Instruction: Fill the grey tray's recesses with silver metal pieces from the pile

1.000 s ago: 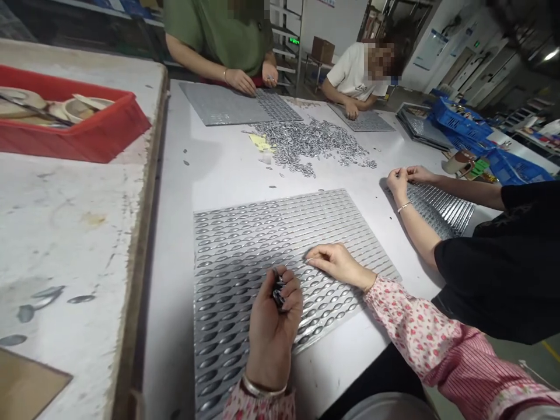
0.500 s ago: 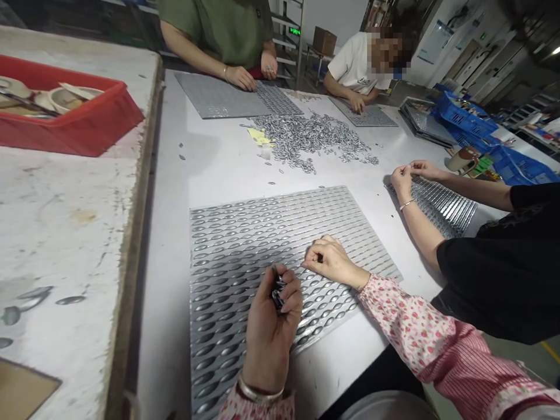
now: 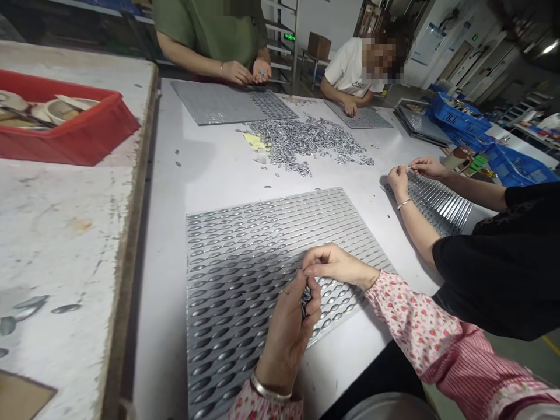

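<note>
A grey tray (image 3: 245, 245) with rows of oval pockets lies on the white table in front of me. Most far pockets hold shiny oval metal pieces; the near-left pockets look dark. My left hand (image 3: 289, 332) hovers over the tray's near right part, fingers curled round a small bunch of metal pieces (image 3: 305, 298). My right hand (image 3: 335, 265) is just above it, its fingertips pinched together right at the bunch, touching the left hand's fingers.
A heap of loose metal pieces (image 3: 306, 143) lies mid-table. Three other people work at similar trays: one on my right (image 3: 437, 201), two at the far side (image 3: 227, 102). A red bin (image 3: 70, 128) sits on the left bench; blue crates (image 3: 464, 119) at far right.
My left hand has shifted right with its bunch of pieces. My right hand lifted off the tray and came to the left hand's fingertips. The view drifted slightly.
</note>
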Demonstrator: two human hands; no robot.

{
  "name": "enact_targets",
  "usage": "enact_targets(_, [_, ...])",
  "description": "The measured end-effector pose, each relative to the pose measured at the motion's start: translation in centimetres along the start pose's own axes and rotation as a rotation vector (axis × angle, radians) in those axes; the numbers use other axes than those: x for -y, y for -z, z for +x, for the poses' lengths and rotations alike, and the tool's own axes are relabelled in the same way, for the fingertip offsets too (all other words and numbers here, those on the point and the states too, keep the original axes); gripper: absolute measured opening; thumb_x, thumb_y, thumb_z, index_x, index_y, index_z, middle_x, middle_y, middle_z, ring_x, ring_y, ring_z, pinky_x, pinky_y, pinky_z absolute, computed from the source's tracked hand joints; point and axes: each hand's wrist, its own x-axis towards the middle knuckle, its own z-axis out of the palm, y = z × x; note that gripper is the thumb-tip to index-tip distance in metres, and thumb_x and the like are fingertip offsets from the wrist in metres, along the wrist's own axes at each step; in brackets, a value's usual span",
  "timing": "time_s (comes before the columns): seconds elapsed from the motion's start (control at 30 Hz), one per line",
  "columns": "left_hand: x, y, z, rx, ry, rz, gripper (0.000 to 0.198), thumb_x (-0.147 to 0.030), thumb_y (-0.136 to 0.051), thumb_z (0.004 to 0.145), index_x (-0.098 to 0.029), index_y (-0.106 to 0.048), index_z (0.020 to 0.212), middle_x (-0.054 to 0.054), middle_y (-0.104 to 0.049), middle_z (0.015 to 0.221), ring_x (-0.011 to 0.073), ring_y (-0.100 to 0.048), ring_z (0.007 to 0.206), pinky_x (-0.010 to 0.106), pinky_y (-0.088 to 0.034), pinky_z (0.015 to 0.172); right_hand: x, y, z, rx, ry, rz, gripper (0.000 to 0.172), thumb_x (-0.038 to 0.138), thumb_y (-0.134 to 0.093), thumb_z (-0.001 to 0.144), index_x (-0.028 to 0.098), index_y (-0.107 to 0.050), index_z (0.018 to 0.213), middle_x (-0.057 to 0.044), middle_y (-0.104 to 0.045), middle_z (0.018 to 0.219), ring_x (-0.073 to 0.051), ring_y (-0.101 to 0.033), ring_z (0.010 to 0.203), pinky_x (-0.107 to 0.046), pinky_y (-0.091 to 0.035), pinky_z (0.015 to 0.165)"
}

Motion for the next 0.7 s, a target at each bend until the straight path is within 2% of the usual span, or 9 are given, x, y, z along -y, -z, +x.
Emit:
enact_targets(0.1, [-0.3, -0.1, 0.1, -0.101, -0.027, -0.088, 0.014, -0.026, -0.067, 0.082, -0.012, -0.066, 0.086, 0.002, -0.062, 0.075, 0.0034, -0.049, 0.048, 0.011, -0.042, 0.04, -0.8, 0.5, 0.8, -0.187, 0.03, -0.022, 0.033, 0.045, -0.074, 0.071, 0.014, -0.064, 0.076, 0.0, -0.065, 0.068, -0.011, -0.059, 0.063, -0.024, -0.047, 0.064])
enact_targets(0.13, [-0.6, -0.2, 0.0, -0.148, -0.055, -0.141, 0.009, -0.019, -0.063, 0.085, -0.012, -0.066, 0.087, 0.004, -0.065, 0.079, 0.0061, -0.057, 0.056, 0.014, -0.049, 0.048, -1.3, 0.8, 1.1, -0.274, 0.046, -0.054, 0.031, 0.043, -0.075, 0.071, 0.014, -0.065, 0.077, 0.0, -0.065, 0.071, -0.011, -0.058, 0.065, -0.023, -0.046, 0.066])
enact_targets(0.2, [-1.4, -0.4, -0.1, -0.236, -0.121, -0.234, 0.016, -0.007, -0.052, 0.087, -0.011, -0.067, 0.09, 0.008, -0.068, 0.088, 0.0116, -0.066, 0.074, 0.018, -0.056, 0.063, -2.2, 1.3, 1.6, -0.382, 0.059, -0.161, 0.027, 0.039, -0.074, 0.072, 0.013, -0.066, 0.078, 0.0, -0.063, 0.071, -0.01, -0.055, 0.064, -0.023, -0.044, 0.064])
enact_targets(0.23, [-1.8, -0.5, -0.1, -0.263, -0.139, -0.275, 0.021, -0.004, -0.047, 0.088, -0.01, -0.067, 0.092, 0.009, -0.068, 0.088, 0.0122, -0.066, 0.077, 0.019, -0.057, 0.065, -2.6, 1.5, 1.8, -0.393, 0.055, -0.232, 0.025, 0.037, -0.072, 0.073, 0.013, -0.067, 0.078, 0.001, -0.062, 0.068, -0.009, -0.053, 0.061, -0.022, -0.042, 0.062])
enact_targets(0.33, [-2.7, -0.5, -0.2, -0.26, -0.125, -0.346, 0.024, -0.004, -0.043, 0.09, -0.009, -0.066, 0.093, 0.006, -0.064, 0.074, 0.0068, -0.059, 0.057, 0.013, -0.051, 0.05, -3.4, 1.6, 2.1, -0.381, 0.049, -0.444, 0.018, 0.031, -0.069, 0.077, 0.013, -0.069, 0.077, 0.003, -0.057, 0.06, -0.008, -0.048, 0.055, -0.02, -0.037, 0.056])
enact_targets(0.4, [-2.9, -0.4, -0.2, -0.235, -0.117, -0.368, 0.023, -0.003, -0.043, 0.09, -0.009, -0.065, 0.091, 0.004, -0.061, 0.069, 0.005, -0.053, 0.05, 0.012, -0.047, 0.044, -3.5, 1.5, 2.2, -0.392, 0.07, -0.574, 0.016, 0.03, -0.067, 0.08, 0.014, -0.07, 0.077, 0.003, -0.058, 0.061, -0.008, -0.049, 0.057, -0.02, -0.036, 0.057])
enact_targets(0.6, [-2.8, 0.1, 0.1, -0.275, -0.053, -0.434, 0.024, -0.004, -0.042, 0.091, -0.01, -0.063, 0.08, 0.007, -0.066, 0.072, 0.0072, -0.059, 0.055, 0.013, -0.051, 0.046, -3.2, 0.8, 2.7, -0.396, 0.135, -0.959, 0.012, 0.026, -0.065, 0.085, 0.018, -0.068, 0.076, 0.001, -0.062, 0.067, -0.012, -0.053, 0.07, -0.024, -0.037, 0.071])
enact_targets(0.7, [-2.9, -0.1, -0.1, -0.312, -0.025, -0.481, 0.023, -0.004, -0.043, 0.09, -0.011, -0.064, 0.082, 0.007, -0.069, 0.077, 0.0117, -0.067, 0.067, 0.018, -0.058, 0.056, -3.4, 0.6, 2.9, -0.406, 0.145, -1.015, 0.011, 0.022, -0.064, 0.084, 0.018, -0.065, 0.074, 0.001, -0.061, 0.068, -0.013, -0.052, 0.071, -0.025, -0.037, 0.073])
